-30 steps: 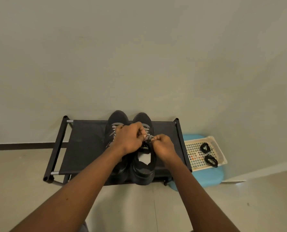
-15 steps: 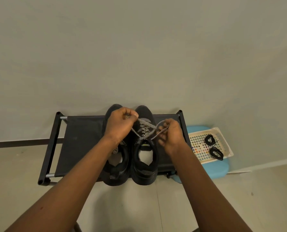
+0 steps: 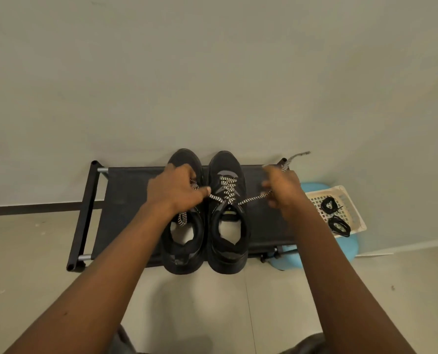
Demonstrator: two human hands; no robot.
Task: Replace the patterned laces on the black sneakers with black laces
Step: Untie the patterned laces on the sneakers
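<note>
Left grip (image 3: 174,192) and right grip (image 3: 284,190) each pinch one end of the patterned lace (image 3: 228,190) on the right sneaker (image 3: 229,233). The lace is untied, drawn sideways and threaded through the eyelets. The left sneaker (image 3: 183,241), beside it on the shoe rack (image 3: 131,200), carries its own patterned lace. Two black laces (image 3: 339,229) lie coiled in the basket (image 3: 325,190). Judged stage: early, with unlacing barely begun and all relacing outstanding.

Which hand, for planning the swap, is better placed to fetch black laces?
Right, probably: the right hand, gripping patterned lace, is beside the basket of black laces; the left hand is over the left sneaker.
</note>
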